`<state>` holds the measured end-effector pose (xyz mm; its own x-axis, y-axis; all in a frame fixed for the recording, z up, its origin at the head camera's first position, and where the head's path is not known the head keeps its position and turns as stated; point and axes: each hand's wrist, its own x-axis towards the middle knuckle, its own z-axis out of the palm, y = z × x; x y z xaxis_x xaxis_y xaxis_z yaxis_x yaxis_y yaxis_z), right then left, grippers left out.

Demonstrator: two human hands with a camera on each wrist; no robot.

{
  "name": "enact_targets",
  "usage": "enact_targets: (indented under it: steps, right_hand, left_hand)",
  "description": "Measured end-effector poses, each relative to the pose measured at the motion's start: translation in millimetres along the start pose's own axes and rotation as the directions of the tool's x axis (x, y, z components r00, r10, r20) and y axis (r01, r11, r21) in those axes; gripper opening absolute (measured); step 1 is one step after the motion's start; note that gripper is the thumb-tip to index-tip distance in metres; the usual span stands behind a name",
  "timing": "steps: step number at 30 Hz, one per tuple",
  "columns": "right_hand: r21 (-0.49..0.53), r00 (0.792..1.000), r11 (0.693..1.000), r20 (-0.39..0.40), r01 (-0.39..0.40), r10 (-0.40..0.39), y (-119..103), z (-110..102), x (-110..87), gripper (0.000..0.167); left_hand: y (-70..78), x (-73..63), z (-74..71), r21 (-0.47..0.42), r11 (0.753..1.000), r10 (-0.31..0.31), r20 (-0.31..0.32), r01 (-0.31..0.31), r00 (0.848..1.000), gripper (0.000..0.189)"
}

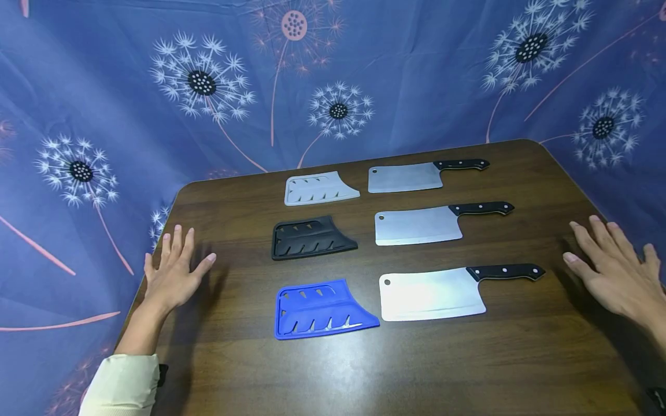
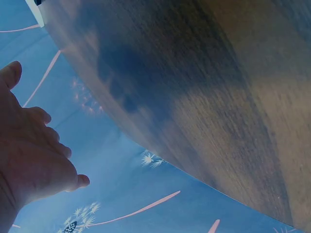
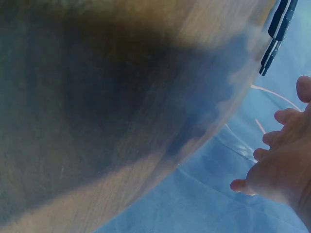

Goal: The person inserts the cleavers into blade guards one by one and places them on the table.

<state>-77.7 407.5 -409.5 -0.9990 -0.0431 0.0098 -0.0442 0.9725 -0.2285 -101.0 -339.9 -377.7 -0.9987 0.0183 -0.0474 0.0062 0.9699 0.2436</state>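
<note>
Well apart, a person's left hand (image 1: 174, 274) and right hand (image 1: 616, 268) spread their fingers, both empty, at opposite sides of a brown table (image 1: 234, 370). Between them lie three black-handled cleavers, handles to the right: far cleaver (image 1: 403, 179), middle cleaver (image 1: 416, 227), near cleaver (image 1: 432, 296). Just left of each, respectively, rest a white sheath (image 1: 317, 189), black sheath (image 1: 309, 238) and blue sheath (image 1: 319, 312).
</note>
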Motion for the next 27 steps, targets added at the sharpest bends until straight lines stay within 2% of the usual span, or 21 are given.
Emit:
enact_targets:
  steps: [11,17,27]
  right_hand:
    - [-0.021,1.0,1.0,-0.011,0.001,-0.002,1.4,-7.2,11.3,0.069]
    - [-0.011,1.0,1.0,-0.019,0.013,-0.013,-2.5,-14.2,23.4,0.07]
    - [0.019,0.999,0.999,-0.026,0.047,-0.046,-13.1,-17.2,41.1,0.068]
  left_hand:
    - [8.1,8.3,-2.7,-0.006,1.0,0.014,0.004,-0.014,1.0,0.081]
    - [20.0,19.3,-6.0,-0.006,0.999,0.033,-0.004,-0.034,0.999,0.081]
    - [41.9,39.0,-9.1,-0.011,0.998,0.069,0.036,-0.069,0.997,0.082]
